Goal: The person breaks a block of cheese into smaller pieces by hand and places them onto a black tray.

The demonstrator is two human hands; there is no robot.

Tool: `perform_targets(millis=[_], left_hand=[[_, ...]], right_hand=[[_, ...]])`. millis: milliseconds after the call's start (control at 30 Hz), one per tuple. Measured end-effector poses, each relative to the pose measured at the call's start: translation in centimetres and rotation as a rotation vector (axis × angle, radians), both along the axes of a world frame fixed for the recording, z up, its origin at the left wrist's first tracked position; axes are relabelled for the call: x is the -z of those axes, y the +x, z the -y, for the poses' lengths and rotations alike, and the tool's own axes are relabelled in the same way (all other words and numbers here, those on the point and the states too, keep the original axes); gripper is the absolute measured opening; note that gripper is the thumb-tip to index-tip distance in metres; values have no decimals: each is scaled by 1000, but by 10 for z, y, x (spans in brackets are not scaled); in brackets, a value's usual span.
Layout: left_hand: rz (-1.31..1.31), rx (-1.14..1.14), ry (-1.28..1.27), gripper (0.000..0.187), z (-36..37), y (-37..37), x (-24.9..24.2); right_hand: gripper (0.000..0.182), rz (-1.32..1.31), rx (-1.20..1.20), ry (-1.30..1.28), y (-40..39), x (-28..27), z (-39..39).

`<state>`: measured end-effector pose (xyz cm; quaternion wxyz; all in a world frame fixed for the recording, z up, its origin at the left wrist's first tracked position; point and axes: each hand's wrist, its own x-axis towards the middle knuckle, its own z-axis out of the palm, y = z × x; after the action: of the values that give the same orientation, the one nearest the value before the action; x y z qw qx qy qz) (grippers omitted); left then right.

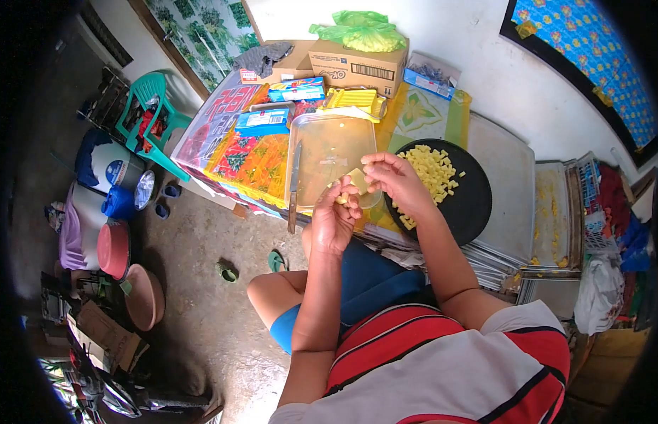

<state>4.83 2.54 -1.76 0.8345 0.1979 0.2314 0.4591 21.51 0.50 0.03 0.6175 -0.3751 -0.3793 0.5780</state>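
Observation:
My left hand (338,218) is closed around a pale yellow block (358,181), with smaller yellow bits showing low between its fingers. Curled at the block's right edge, my right hand (398,182) has its thumb against it; the exact grip is partly hidden. Both hands are over the near right part of a translucent plastic tray (304,127). A knife (294,185) lies along the tray's left side, its wooden handle sticking out past the near edge. To the right, many small yellow cubes (429,169) sit in a round black pan (474,198).
Blue boxes (263,121), a yellow plastic rack (357,102) and a cardboard box (360,67) stand behind the tray on the table. Large metal trays (505,155) are stacked at right. A green chair (148,106) and several tubs (114,247) are on the floor at left.

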Motion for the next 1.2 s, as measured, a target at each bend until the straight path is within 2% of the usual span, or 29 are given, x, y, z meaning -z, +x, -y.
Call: perform_targets(millis=[67,167,200,300,333,433,467,567,600,667,733,800,867,933,1033,1200], left_hand=[[-15,-68,25,25,0,1,-2],[-109,-189,145,25,4,4,-11],[-159,-228,207,26,6,7,-13],[-314,-244,364,31,13,15,-12],[-366,-230,413,33,15,19,-12],[-617,-348,793,39,10,34,15],[-654,-279,824,41,10,34,22],[-690,-315,935,44,15,42,13],[-722,-274,954,46,15,41,15],[-804,-355,1036,45,16,42,16],[-854,-376,1088,46,13,37,20],[-864,-403,999,45,12,29,24],[-884,-420,917,45,13,18,25],[-913,-431,841,45,12,6,25],[-902,-455,792,46,8,-2,26],[-875,-457,755,46,5,-5,30]], right_hand=[[21,-248,29,-75,-5,12,-3],[18,-484,-11,-176,-21,21,4],[18,-553,-124,-180,-24,26,5],[21,-636,-53,-276,-33,36,8],[25,-607,-141,-192,-31,36,10],[29,-728,-86,-268,-33,46,8],[29,-699,-87,-232,-32,50,7],[27,-805,22,-386,-33,24,16],[25,-789,25,-381,-31,24,17],[22,-755,29,-374,-25,27,16],[19,-708,49,-214,-4,46,6],[15,-650,85,-155,34,61,-11],[19,-384,352,-98,66,51,-14],[29,74,609,-146,99,54,-20],[30,475,626,-279,141,64,-22],[46,487,614,-290,152,71,-20]])
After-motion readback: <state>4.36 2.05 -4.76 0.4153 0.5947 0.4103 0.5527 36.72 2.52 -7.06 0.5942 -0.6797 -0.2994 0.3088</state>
